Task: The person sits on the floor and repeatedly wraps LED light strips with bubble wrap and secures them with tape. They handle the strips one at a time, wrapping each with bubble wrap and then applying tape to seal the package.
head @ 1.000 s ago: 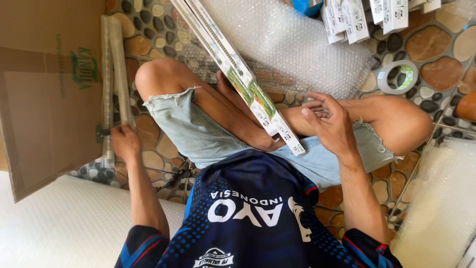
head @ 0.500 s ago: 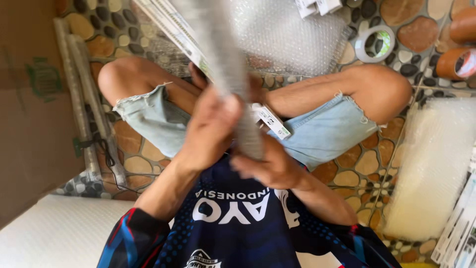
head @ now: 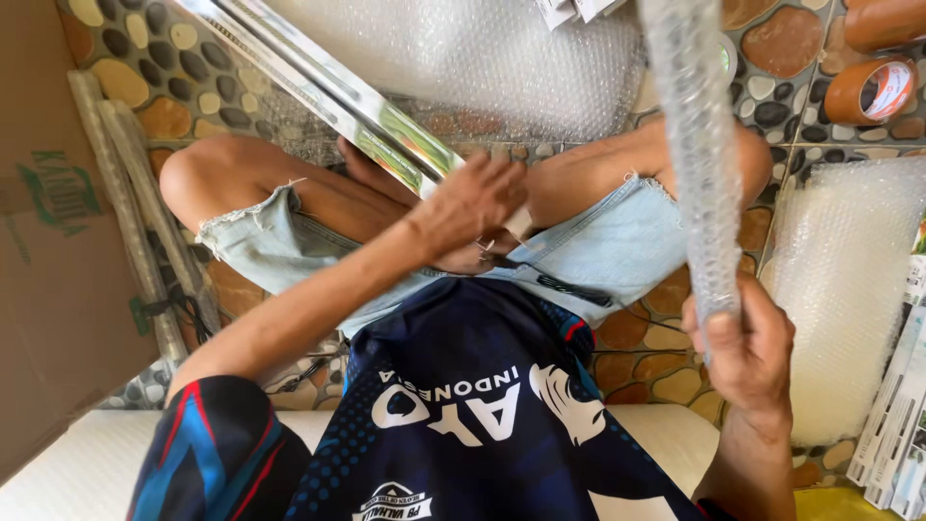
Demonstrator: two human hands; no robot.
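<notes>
Leaning against the cardboard box (head: 48, 289) at the far left are two bubble-wrapped long bundles (head: 135, 222), apparently finished. Next, the left hand (head: 477, 207) is closed over the lower end of the flat packaged strips (head: 328, 92), which slant up from the lap and lie bare, with no wrap on them yet. Further right, the right hand (head: 743, 347) grips the bottom of a bubble-wrap strip (head: 694, 164), held upright and apart from the strips. By my reading, the wrapping of this bundle has not begun. Rolls of brown tape (head: 868, 87) wait on the pebble floor (head: 772, 43), and more bubble wrap (head: 849, 289) lies right.
</notes>
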